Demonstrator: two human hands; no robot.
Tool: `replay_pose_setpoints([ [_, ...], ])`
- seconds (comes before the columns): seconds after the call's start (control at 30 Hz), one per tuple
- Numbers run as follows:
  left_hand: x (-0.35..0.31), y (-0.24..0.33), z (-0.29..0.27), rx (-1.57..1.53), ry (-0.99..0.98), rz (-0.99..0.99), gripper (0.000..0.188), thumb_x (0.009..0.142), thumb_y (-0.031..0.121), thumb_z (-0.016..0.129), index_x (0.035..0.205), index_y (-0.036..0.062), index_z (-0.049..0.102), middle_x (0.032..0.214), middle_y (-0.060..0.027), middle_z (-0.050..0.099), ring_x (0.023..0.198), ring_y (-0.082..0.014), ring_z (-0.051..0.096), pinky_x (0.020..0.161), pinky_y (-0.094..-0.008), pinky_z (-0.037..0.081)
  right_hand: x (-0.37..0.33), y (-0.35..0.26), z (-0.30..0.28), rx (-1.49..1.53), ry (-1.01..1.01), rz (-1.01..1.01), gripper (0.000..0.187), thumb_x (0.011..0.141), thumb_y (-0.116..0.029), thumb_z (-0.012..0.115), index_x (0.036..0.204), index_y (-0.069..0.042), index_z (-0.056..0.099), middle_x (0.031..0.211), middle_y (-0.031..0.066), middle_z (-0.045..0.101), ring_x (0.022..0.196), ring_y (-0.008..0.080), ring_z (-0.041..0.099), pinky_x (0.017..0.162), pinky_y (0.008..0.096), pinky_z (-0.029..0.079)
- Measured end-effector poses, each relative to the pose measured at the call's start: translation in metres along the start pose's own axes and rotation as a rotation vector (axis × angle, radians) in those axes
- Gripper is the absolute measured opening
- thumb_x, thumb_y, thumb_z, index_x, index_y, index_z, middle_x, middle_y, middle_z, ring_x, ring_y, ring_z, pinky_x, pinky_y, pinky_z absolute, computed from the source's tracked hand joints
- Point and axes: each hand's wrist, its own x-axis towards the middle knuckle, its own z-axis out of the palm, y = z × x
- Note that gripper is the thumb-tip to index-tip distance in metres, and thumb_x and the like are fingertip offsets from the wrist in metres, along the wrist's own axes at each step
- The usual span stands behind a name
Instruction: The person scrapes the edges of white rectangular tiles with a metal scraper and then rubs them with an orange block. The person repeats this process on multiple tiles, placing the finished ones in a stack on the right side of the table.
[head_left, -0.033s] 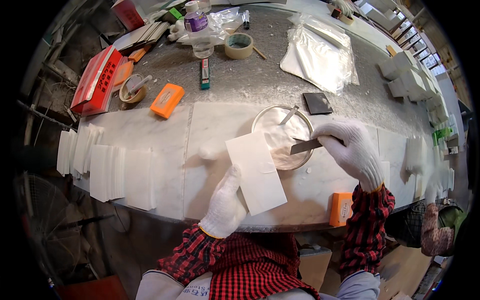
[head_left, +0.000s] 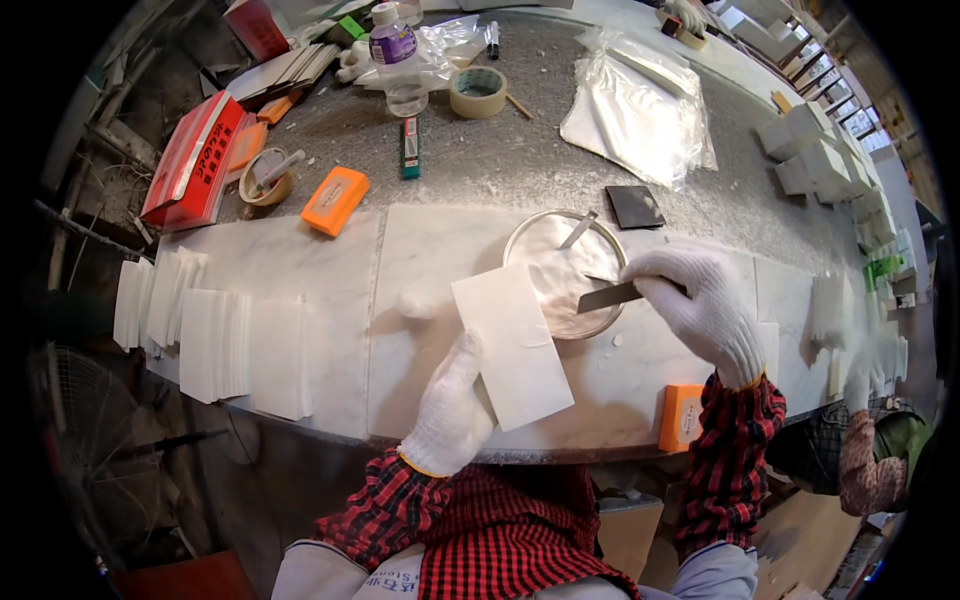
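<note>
My left hand [head_left: 450, 408], in a white knit glove, grips a white rectangular tile [head_left: 512, 345] by its left edge. The tile is tilted, and its top right part overlaps a round metal-rimmed pan [head_left: 506, 238] of white paste. Gloved as well, my right hand [head_left: 698, 300] pinches a flat grey metal scraper blade [head_left: 606, 297]. The blade points left over the pan's right rim, just right of the tile and apart from it. Another metal strip [head_left: 579, 231] stands in the paste. A dark square pad [head_left: 635, 207] lies behind my right hand.
Stacked white tiles [head_left: 214, 345] stand at left. Orange boxes [head_left: 335, 201] [head_left: 682, 418], a red box [head_left: 190, 160], a tape roll [head_left: 478, 92], a bottle [head_left: 398, 65] and plastic bags [head_left: 640, 110] lie around the bench. A co-worker's arm [head_left: 865, 450] is at far right.
My right hand and the scraper blade have shifted very slightly left. The tile and my left hand stay put. The co-worker's arm at far right has moved a little.
</note>
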Motion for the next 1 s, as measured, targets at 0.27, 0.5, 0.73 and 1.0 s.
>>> replay_pose_setpoints([
  [0.27, -0.01, -0.006, -0.002, -0.083, -0.034, -0.027, 0.051, 0.117, 0.035, 0.04, 0.154, -0.0012, 0.044, 0.148, -0.0141, 0.057, 0.134, -0.0266, 0.058, 0.116, -0.0446, 0.047, -0.008, -0.015, 0.026, 0.382, -0.288, 0.218, 0.022, 0.093, -0.014, 0.068, 0.105, 0.002, 0.078, 0.086, 0.0129, 0.075, 0.075, 0.0167, 0.068, 0.074, 0.0316, 0.055],
  [0.5, 0.001, -0.005, -0.002, -0.109, -0.05, 0.013, 0.051, 0.117, 0.036, 0.041, 0.154, 0.0007, 0.045, 0.146, -0.0134, 0.058, 0.134, -0.0261, 0.058, 0.115, -0.0445, 0.049, -0.001, 0.004, 0.012, 0.392, -0.305, 0.202, 0.026, 0.093, -0.017, 0.067, 0.108, 0.001, 0.078, 0.094, 0.0086, 0.076, 0.083, 0.0149, 0.068, 0.079, 0.0304, 0.055],
  [0.73, 0.007, -0.008, -0.001, -0.097, -0.058, -0.018, 0.051, 0.116, 0.036, 0.043, 0.153, 0.0014, 0.045, 0.145, -0.0132, 0.059, 0.132, -0.0257, 0.059, 0.113, -0.0443, 0.05, -0.038, 0.002, 0.021, 0.511, -0.137, 0.396, 0.025, 0.096, -0.014, 0.067, 0.108, 0.005, 0.078, 0.096, 0.0075, 0.076, 0.087, 0.0124, 0.067, 0.08, 0.0281, 0.054],
  [1.0, 0.002, -0.013, 0.005, -0.082, -0.009, -0.03, 0.05, 0.116, 0.034, 0.042, 0.153, 0.0003, 0.046, 0.146, -0.013, 0.058, 0.133, -0.0258, 0.059, 0.114, -0.0429, 0.049, -0.024, -0.008, 0.035, 0.46, -0.12, 0.327, 0.026, 0.095, -0.016, 0.067, 0.108, 0.004, 0.077, 0.099, 0.0078, 0.076, 0.09, 0.013, 0.067, 0.082, 0.0287, 0.053],
])
